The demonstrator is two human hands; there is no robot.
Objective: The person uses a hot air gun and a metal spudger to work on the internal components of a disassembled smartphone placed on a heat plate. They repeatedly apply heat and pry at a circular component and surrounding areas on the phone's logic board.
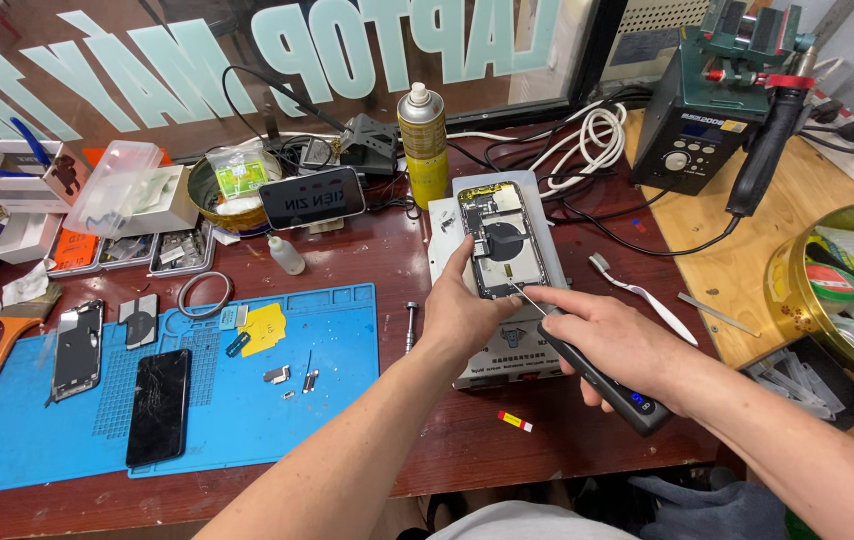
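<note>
An opened phone with its internal parts exposed lies on a grey heating plate. My left hand grips the phone's lower left edge, thumb on its bottom. My right hand holds a dark electric screwdriver, its thin tip touching the phone's lower right part.
A blue work mat carries a cracked black phone, another opened phone and small parts. A yellow spray can, a phone on a stand, a soldering station, a white toothbrush and a round tin surround the plate.
</note>
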